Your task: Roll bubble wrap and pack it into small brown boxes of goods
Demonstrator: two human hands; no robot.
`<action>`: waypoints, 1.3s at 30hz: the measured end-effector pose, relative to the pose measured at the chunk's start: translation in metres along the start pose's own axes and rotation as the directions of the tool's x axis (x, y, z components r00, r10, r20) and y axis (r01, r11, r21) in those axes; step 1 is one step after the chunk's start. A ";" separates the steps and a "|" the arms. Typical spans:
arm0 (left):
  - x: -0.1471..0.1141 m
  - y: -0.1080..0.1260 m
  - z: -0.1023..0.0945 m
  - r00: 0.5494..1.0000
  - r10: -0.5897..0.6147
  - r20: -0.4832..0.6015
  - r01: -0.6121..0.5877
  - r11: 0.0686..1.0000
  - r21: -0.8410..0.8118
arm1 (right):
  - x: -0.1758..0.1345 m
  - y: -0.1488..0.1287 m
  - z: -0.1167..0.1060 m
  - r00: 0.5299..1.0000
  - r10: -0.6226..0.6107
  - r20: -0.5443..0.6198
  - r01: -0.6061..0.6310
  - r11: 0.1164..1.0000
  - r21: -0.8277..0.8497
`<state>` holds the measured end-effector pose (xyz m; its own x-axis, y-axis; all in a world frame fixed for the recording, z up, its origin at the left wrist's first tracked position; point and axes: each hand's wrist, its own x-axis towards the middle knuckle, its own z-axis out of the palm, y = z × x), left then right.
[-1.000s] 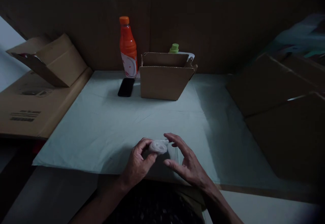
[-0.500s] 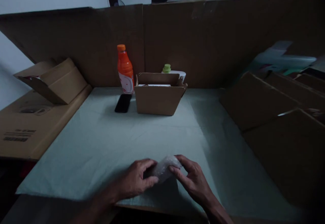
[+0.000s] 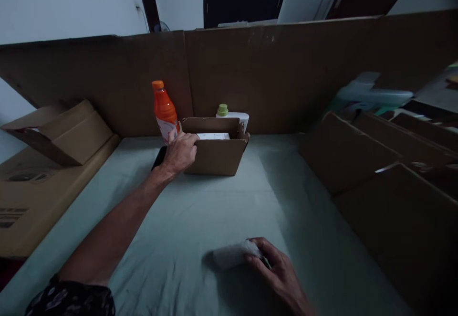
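Low in the view, my right hand is closed on one end of a small bubble-wrapped roll. The roll lies on its side, low over the cloth; whatever is inside the wrap is hidden. My left hand is stretched far forward, its fingers hooked over the near left corner of an open cardboard box. A white item shows inside the box. Just behind that hand stands an orange bottle, and a black phone is partly covered by the wrist.
A white bottle with a green cap stands behind the box. Larger open cartons fill the right side, with a pale green plastic item on top. Cardboard boxes sit at the left. A cardboard wall closes off the back.
My left hand has let go of the bubble-wrapped roll and reached forward to the cardboard box. My right hand still holds the roll, now lower. The camera view has tilted up.
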<state>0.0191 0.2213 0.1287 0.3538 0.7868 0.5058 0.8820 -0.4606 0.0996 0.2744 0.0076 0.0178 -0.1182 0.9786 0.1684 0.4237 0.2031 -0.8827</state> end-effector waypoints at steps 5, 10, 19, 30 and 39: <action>-0.053 0.013 -0.027 0.992 0.109 -0.059 -0.109 0.994 -0.002 | 0.000 0.000 -0.028 0.984 -0.041 -0.173 0.028 0.997 -0.075; -0.122 0.036 -0.070 0.987 0.131 -0.097 -0.134 0.991 -0.016 | -0.001 -0.032 -0.062 0.932 0.088 -0.351 -0.059 0.994 0.092; -0.170 0.055 -0.093 0.983 0.075 -0.169 -0.092 0.991 -0.093 | 0.055 -0.132 -0.059 0.819 -0.168 -0.549 0.174 0.984 -0.041; -0.193 0.047 -0.081 0.969 0.017 -0.246 -0.060 0.984 -0.170 | 0.118 -0.158 -0.043 0.771 -0.630 -0.097 0.246 0.434 -0.866; -0.187 0.046 -0.075 0.959 -0.002 -0.283 -0.059 0.976 -0.208 | 0.132 -0.155 -0.031 0.923 -0.379 0.070 0.184 0.276 -0.943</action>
<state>-0.0301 0.0225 0.1029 0.2493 0.6392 0.7275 0.7756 -0.5816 0.2453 0.2211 0.1065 0.1910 -0.3320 0.8240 0.4592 0.9423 0.2676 0.2012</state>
